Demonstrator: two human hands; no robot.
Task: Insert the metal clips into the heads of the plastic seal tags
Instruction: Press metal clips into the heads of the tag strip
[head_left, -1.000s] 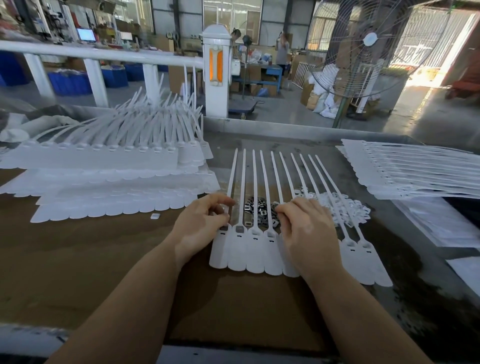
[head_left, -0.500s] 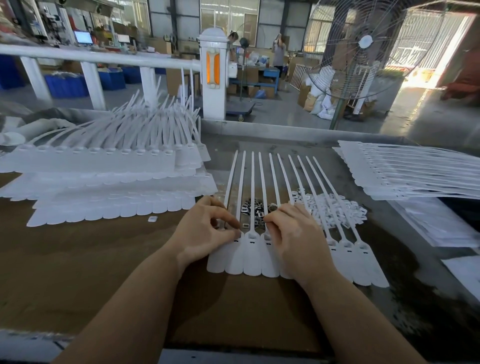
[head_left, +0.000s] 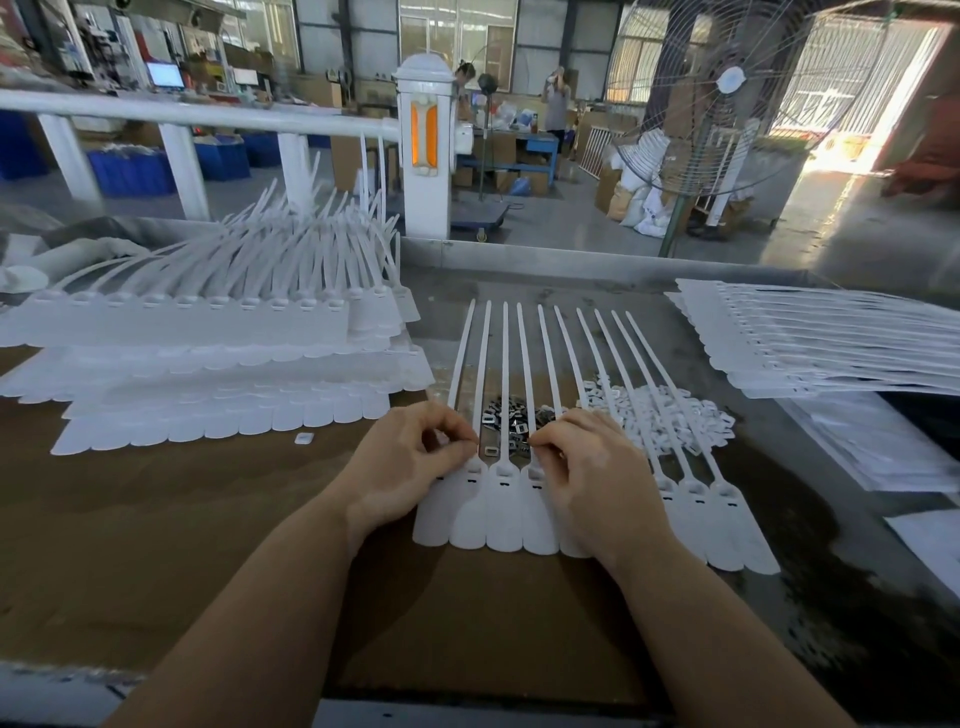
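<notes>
Hands work close together over a joined strip of white plastic seal tags (head_left: 524, 499) lying flat on the brown work table (head_left: 208, 519), straps fanning away from the person and flat paddle ends toward them. The left hand (head_left: 410, 467) has its thumb and forefinger pinched together at the head of one of the leftmost tags; something small may sit between the fingertips, but I cannot tell for certain. The right hand (head_left: 587, 478) has its fingers curled down onto the heads a few tags along, seemingly pinching or pressing there, and whether a clip is in that pinch is hidden. One loose metal clip (head_left: 490, 450) lies just beside the straps between the two hands, and the pile of metal clips (head_left: 511, 418) sits under the straps just beyond the fingertips, with a heap of small white plastic pieces (head_left: 670, 415) to its right. I judge the clips light, stiff and slick, best taken edge-on between thumb and fingertip. The tag strip looks thin and flexible, likely to shift, so holding down its head near the slot seems wise. Stacks of tag strips (head_left: 208, 332) rest at left.
</notes>
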